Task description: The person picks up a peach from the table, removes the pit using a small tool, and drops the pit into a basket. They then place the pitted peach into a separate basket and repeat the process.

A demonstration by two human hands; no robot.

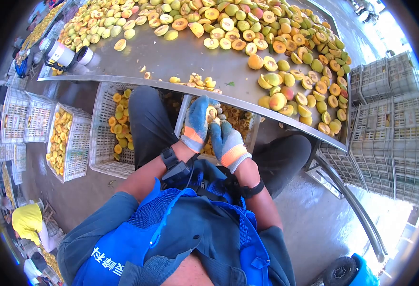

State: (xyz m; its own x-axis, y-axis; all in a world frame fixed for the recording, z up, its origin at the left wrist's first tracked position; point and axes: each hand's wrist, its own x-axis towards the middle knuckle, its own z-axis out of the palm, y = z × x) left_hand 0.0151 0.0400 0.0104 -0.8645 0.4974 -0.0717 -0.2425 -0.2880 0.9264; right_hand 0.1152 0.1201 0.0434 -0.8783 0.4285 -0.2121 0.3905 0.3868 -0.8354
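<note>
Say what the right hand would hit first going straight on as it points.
Most likely the stone-fruit piece at the left hand's fingers, just ahead of the right hand, though depth is hard to judge here.

Near centre, the gloved left hand (196, 122) holds a piece of fruit (212, 114) beside the right hand (229, 145); halved fruits (228, 38) cover the worktop's (171, 59) far side, eleven to one o'clock; stacked crates (385, 138) stand at three.

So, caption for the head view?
Left hand and right hand in blue-and-orange gloves, close together over a white plastic crate, by a metal table bearing halved yellow-green fruit.
</note>
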